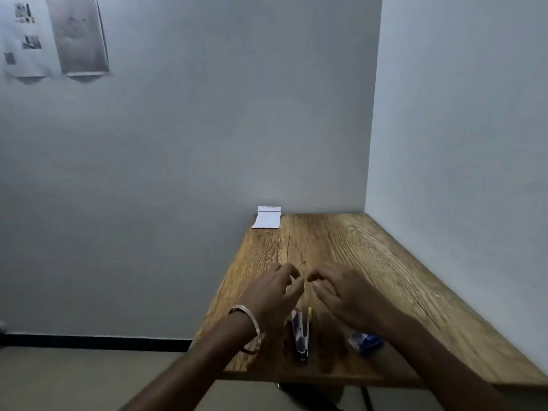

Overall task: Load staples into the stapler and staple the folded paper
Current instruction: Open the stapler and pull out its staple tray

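The stapler point(301, 333), dark with a yellow part, lies on the wooden table point(355, 247) near its front edge, pointing away from me. My left hand point(275, 289) and my right hand point(341, 289) hover just beyond it with curled fingers, their fingertips almost meeting. A faint thin line runs from the fingertips down to the stapler; it is too blurred to identify. A blue and white staple box point(364, 342) lies to the right, partly under my right forearm. The folded white paper point(267, 218) rests at the table's far left corner.
Walls close off the table at the back and on the right. The table's left edge drops to the floor. Printed sheets point(56, 37) hang on the back wall, upper left. I wear a bracelet point(252, 318) on my left wrist.
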Demonstrator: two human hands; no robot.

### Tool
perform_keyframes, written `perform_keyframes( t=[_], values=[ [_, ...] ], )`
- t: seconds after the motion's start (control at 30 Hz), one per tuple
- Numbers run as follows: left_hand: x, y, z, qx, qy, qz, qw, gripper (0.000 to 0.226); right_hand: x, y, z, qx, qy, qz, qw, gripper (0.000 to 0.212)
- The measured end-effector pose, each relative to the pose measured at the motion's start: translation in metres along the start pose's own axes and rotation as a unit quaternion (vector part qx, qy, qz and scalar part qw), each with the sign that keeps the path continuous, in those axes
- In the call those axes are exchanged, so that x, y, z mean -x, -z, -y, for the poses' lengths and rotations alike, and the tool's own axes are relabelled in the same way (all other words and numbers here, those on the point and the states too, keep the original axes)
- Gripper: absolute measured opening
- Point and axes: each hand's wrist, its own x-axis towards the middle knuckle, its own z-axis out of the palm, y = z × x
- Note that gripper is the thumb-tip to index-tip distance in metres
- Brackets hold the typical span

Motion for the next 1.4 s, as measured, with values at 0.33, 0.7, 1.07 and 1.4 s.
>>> perform_keyframes(
  t=[0.33, 0.7, 1.07, 1.4],
  values=[
    [0.049, -0.020, -0.003, -0.039, 0.024, 0.004, 0.999, 0.080, 0.035, -0.010, 0.006, 0.011, 0.054, 0.047, 0.997, 0.044],
    [0.052, -0.022, -0.004, -0.062, 0.012, 0.033, 0.997, 0.047, 0.027, -0.021, -0.006, 0.074, 0.061, 0.103, 0.990, 0.046],
    [0.028, -0.015, 0.013, -0.019, -0.044, 0.054, 0.997, 0.027, 0.007, -0.018, -0.016, 0.033, 0.051, 0.086, 0.994, 0.022],
    [-0.025, -0.028, 0.006, 0.143, -0.009, 0.076, 0.987, 0.022, -0.029, -0.003, -0.039, -0.210, -0.118, -0.031, 0.970, 0.027]
  ],
)
